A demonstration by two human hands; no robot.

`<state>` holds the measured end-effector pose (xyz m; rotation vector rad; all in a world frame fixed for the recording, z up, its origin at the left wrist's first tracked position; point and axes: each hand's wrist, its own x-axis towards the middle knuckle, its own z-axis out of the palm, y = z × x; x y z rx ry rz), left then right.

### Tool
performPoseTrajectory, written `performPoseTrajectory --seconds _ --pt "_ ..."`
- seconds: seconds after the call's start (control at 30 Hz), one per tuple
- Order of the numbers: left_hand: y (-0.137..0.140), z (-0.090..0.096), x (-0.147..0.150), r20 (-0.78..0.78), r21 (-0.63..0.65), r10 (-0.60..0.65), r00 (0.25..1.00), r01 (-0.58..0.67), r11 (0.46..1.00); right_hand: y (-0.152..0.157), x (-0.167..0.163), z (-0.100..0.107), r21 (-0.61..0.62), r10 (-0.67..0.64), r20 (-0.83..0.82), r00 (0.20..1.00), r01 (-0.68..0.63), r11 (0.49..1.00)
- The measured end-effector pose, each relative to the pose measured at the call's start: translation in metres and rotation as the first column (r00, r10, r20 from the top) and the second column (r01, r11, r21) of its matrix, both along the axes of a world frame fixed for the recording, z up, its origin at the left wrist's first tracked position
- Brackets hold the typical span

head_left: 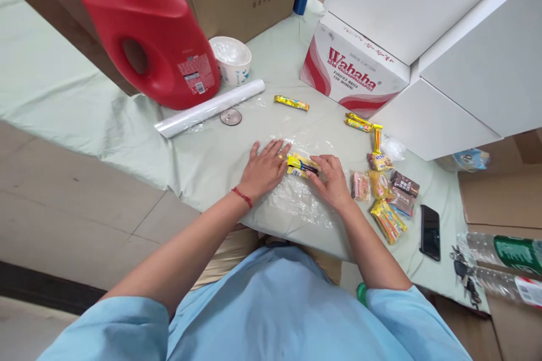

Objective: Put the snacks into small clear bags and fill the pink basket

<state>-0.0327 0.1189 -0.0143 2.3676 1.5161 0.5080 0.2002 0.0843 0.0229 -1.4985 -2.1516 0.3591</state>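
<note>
A small bundle of yellow-wrapped snack bars (301, 164) lies on a crinkled sheet of clear plastic film (296, 197) on the table in front of me. My left hand (266, 166) rests flat with its fingers stretched out, fingertips against the bundle's left end. At the other end, my right hand (331, 180) has its thumb and fingers closed about the bars. One dark-printed wrapper shows on top of the bundle; its right tip is partly hidden by my fingers.
Snack packs (387, 221), a phone (430, 231) and keys (464, 273) lie to the right. Beyond are a loose yellow bar (291, 102), a film roll (212, 108), a round metallic disc (231, 117), a red jug (169, 22), a paper tub (232, 70) and a Wahaha box (351, 67).
</note>
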Motion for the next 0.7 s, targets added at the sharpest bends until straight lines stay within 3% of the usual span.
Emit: performPoseTrajectory --seconds 0.17,0.27,0.37,0.5,0.6,0.7 --pt "0.007 0.005 -0.012 0.051 -0.137 -0.028 0.998 0.035 0.99 -0.054 0.016 0.011 -0.086 0.123 -0.099 0.987 -0.132 0.988" --pt "0.007 0.005 -0.027 0.083 -0.138 -0.05 0.995 0.061 0.989 -0.091 0.02 -0.002 -0.113 0.171 -0.089 0.981 -0.181 0.977" --pt "0.001 0.003 -0.044 0.079 -0.081 -0.067 0.995 0.073 0.994 -0.113 0.019 -0.02 -0.095 0.097 -0.082 0.992 -0.105 0.99" --pt "-0.008 0.001 -0.074 0.118 -0.071 -0.165 0.979 0.175 0.982 -0.113 0.017 -0.027 -0.07 0.026 -0.103 0.994 -0.034 0.997" --pt "-0.013 0.001 -0.098 0.172 -0.135 -0.296 0.94 0.32 0.938 -0.1 0.017 -0.017 -0.081 0.061 -0.127 0.99 -0.072 0.994" --pt "-0.014 0.002 -0.11 0.175 -0.174 -0.342 0.923 0.371 0.912 -0.085 0.021 -0.005 -0.12 0.104 -0.155 0.982 -0.123 0.985"
